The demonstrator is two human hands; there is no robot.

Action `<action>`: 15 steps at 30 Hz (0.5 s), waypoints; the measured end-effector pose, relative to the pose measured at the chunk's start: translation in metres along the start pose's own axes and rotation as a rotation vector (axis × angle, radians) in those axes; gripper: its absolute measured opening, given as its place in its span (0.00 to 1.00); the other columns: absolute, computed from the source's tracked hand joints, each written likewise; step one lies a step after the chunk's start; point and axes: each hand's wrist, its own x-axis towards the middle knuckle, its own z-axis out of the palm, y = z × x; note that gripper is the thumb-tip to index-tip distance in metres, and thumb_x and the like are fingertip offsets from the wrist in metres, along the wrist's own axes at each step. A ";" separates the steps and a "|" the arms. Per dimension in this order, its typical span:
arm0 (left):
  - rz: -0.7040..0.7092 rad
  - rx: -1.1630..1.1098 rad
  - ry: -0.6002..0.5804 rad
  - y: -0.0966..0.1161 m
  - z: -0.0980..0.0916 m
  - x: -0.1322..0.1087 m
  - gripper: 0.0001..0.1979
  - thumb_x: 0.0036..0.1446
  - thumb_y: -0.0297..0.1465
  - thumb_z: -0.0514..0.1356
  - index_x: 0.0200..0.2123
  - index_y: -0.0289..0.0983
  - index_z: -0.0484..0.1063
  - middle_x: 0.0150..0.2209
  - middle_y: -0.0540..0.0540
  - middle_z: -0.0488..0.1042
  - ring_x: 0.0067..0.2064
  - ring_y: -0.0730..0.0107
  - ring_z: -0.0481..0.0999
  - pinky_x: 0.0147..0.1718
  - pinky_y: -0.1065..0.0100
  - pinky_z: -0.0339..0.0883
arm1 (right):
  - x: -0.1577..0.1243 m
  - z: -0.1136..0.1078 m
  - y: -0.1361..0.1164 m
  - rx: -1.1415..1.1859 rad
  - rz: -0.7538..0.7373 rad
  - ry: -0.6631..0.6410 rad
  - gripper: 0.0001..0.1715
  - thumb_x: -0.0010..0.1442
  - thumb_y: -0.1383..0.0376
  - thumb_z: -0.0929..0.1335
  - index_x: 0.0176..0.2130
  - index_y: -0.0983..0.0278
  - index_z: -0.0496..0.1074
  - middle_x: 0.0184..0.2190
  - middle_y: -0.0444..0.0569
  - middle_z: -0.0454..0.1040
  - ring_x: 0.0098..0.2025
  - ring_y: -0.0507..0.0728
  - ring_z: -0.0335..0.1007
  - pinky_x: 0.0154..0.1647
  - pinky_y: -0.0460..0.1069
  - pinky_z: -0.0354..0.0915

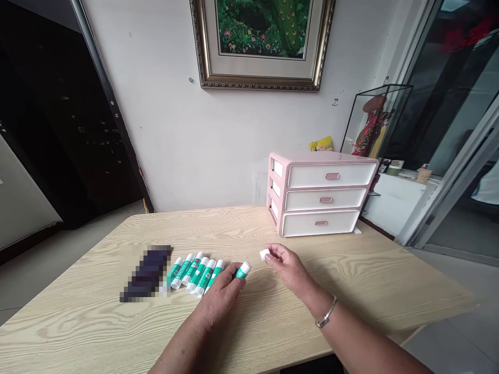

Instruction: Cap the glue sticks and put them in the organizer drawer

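My left hand is closed around a green and white glue stick, whose uncapped white end points up and to the right. In my right hand, a small white cap is pinched between thumb and fingers, apart from the stick. Several more glue sticks of the same kind lie side by side on the table, left of my left hand. Part of the nearest one is hidden behind that hand.
The wooden table reaches to the wall. A pink and white drawer unit with three drawers stands at its back right. A dark pixelated object lies left of the sticks. A framed picture hangs above.
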 end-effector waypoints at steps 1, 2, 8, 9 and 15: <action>-0.003 0.000 0.003 0.000 0.000 0.000 0.10 0.61 0.37 0.52 0.40 0.39 0.67 0.28 0.55 0.61 0.28 0.73 0.60 0.28 0.71 0.55 | -0.004 0.008 -0.004 0.043 -0.021 -0.029 0.20 0.61 0.55 0.69 0.49 0.65 0.74 0.43 0.53 0.79 0.44 0.58 0.75 0.47 0.53 0.69; -0.007 -0.005 0.006 -0.001 0.000 0.001 0.09 0.60 0.37 0.51 0.38 0.39 0.66 0.27 0.55 0.61 0.28 0.73 0.60 0.28 0.71 0.54 | -0.008 0.014 -0.006 0.061 -0.038 -0.053 0.20 0.62 0.55 0.69 0.49 0.65 0.74 0.44 0.53 0.79 0.45 0.58 0.74 0.48 0.54 0.69; -0.013 -0.037 -0.001 -0.003 -0.002 0.001 0.05 0.57 0.33 0.51 0.31 0.39 0.63 0.25 0.56 0.60 0.28 0.72 0.58 0.27 0.70 0.52 | -0.016 0.025 -0.009 -0.026 -0.140 -0.101 0.18 0.65 0.59 0.67 0.52 0.64 0.73 0.44 0.52 0.79 0.45 0.57 0.74 0.48 0.52 0.69; -0.016 -0.036 0.006 -0.004 -0.003 0.001 0.06 0.57 0.33 0.51 0.30 0.39 0.62 0.25 0.55 0.60 0.28 0.72 0.58 0.27 0.70 0.52 | -0.016 0.025 -0.010 -0.060 -0.159 -0.103 0.18 0.65 0.59 0.67 0.52 0.63 0.74 0.44 0.51 0.79 0.44 0.57 0.74 0.47 0.52 0.69; 0.024 0.054 0.059 -0.004 -0.004 0.000 0.08 0.57 0.35 0.48 0.26 0.40 0.58 0.25 0.54 0.59 0.29 0.70 0.59 0.28 0.68 0.53 | -0.018 0.028 -0.024 -0.242 -0.231 -0.151 0.17 0.65 0.64 0.68 0.53 0.60 0.75 0.41 0.48 0.80 0.39 0.55 0.74 0.42 0.49 0.70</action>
